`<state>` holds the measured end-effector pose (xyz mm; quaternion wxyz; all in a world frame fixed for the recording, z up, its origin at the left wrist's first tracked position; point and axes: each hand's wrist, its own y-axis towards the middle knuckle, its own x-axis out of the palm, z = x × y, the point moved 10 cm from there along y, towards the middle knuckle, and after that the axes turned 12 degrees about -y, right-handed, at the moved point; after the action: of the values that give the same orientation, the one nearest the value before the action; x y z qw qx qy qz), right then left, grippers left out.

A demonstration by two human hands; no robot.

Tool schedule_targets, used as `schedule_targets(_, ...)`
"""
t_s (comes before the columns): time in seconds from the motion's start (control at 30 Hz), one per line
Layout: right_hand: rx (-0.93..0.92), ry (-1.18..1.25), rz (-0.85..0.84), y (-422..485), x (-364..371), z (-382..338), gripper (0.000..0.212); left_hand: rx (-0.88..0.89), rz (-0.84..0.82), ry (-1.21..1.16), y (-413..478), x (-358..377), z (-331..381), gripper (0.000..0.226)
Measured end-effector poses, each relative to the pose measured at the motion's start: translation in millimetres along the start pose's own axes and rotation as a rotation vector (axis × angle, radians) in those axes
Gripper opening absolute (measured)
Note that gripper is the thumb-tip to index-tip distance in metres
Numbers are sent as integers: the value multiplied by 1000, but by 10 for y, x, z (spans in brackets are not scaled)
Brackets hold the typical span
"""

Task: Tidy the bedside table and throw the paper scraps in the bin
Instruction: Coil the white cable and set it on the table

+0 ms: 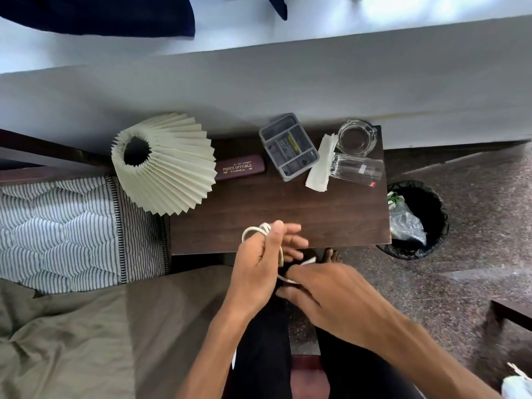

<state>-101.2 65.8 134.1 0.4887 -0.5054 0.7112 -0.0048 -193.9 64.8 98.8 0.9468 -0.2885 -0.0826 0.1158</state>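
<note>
Looping round left grip (259, 263), white cord (250, 230).

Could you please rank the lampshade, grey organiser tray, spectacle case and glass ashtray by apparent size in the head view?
1. The lampshade, though it is nearer the camera.
2. The grey organiser tray.
3. The spectacle case and glass ashtray: too alike to rank.

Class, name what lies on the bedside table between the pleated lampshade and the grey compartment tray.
A maroon spectacles case lies between the lampshade and the tray, as the head view shows.
</note>
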Motion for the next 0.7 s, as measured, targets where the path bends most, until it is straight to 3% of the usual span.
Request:
schedule_targets(0.1, -32, -1, 78, -21, -366, 83, 31, -50, -124, 130, -99, 107, -170, 62)
schedule_targets(0.23, -62, 81, 201, 129, -717, 261, 16, -191, -305, -87, -308, 382, -162, 85)
schedule_targets(0.4, -23, 623, 195, 424, -403, 436, 23, -169, -370, -484, -308, 490, 148, 89)
schedule_targets(0.47, 34, 514, 124, 453, -76, 486, 28, -78, -331, -623, -245, 457, 331, 86)
schedule_targets(0.53, 5, 386, 64, 398, 156, 405, 19, 32, -201, -613, -128, 332, 382, 85)
schedule_targets(0.6, -33, 295, 14, 293, 268, 239, 17, 93, -43, -514, 0, 177, 308, 78)
schedule_targets(0.7, -21, 17, -56, 139, 347, 66, 30, 113, 84, -261, 106, 19, 116, 62)
